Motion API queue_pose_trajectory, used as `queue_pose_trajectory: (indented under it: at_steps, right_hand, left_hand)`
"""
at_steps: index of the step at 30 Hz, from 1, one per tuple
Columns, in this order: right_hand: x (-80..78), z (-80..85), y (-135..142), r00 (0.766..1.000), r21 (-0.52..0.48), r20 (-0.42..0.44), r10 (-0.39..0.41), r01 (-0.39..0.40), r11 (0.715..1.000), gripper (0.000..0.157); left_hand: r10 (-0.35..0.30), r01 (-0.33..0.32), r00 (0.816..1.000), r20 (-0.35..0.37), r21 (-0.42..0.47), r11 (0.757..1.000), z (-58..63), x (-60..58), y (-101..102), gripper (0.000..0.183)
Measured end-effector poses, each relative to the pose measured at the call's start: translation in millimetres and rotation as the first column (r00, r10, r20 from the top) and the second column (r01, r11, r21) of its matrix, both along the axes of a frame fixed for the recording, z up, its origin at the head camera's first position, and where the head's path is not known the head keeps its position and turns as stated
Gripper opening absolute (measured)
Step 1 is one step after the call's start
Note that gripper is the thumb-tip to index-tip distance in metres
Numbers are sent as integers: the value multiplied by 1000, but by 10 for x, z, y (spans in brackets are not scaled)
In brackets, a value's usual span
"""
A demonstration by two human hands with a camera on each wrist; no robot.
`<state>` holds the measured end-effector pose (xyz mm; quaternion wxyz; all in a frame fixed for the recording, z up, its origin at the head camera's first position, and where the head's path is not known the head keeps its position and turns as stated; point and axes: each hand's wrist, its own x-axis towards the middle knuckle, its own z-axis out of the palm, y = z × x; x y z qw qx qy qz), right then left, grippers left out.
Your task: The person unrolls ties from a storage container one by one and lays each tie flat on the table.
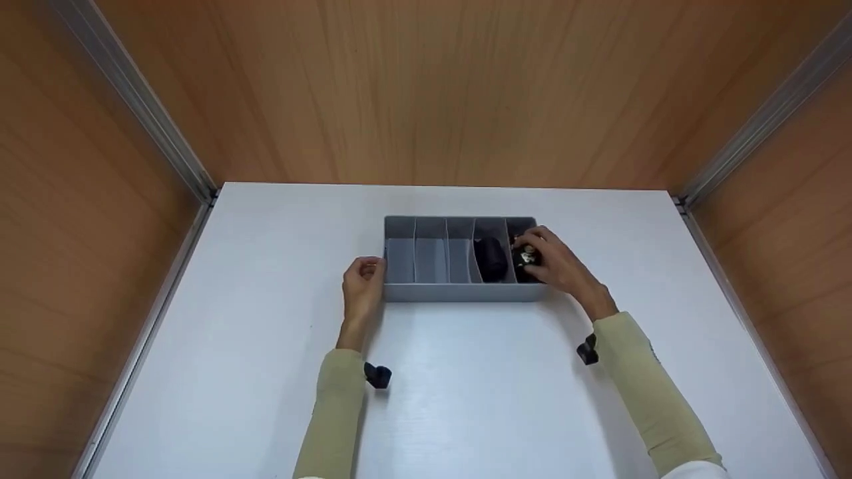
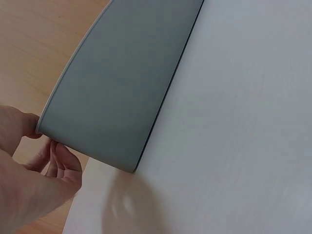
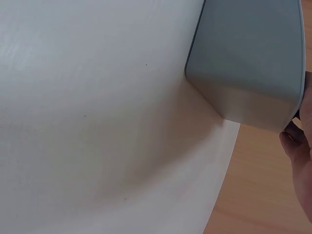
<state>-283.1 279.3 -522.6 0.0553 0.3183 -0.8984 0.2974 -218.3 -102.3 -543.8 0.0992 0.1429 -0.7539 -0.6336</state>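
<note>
A grey divided box [image 1: 459, 293] sits on the white table, its long side facing me. At its left end, my left hand [image 1: 363, 283] pinches the wall; in the left wrist view the thumb is at the rim of the box [image 2: 117, 87] and curled fingers lie against its side. My right hand [image 1: 556, 263] reaches over the right end, fingers and thumb around a black bundle with a pale print [image 1: 526, 256] in the rightmost compartment. One compartment to the left lies a dark purple rolled bundle [image 1: 491, 259]. In the right wrist view, the box wall hides most of the right hand [image 3: 303, 156].
The other compartments [image 1: 431, 259], to the left, show bare grey floors. White tabletop [image 1: 466, 386] surrounds the box. A wooden back panel [image 1: 439, 93] and side panels with metal corner rails [image 1: 143, 100] enclose the table. Small black devices [image 1: 378, 376] are worn at both wrists.
</note>
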Motion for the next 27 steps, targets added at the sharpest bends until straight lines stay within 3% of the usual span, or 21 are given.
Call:
queue_pose_trajectory:
  at_steps: [8,17,27]
  right_hand:
    - [-7,-27,26,1000,-101,-22,-16,14,995,44]
    - [-6,-88,19,993,-189,-115,-18,-4,982,45]
    - [-5,-96,19,991,-229,-111,-72,45,972,43]
  left_hand:
    - [5,-5,1000,3,19,1000,15,10,16,23]
    - [11,-10,999,-38,29,1000,-9,15,27,19]
    - [22,-21,999,-28,32,999,-16,9,46,19]
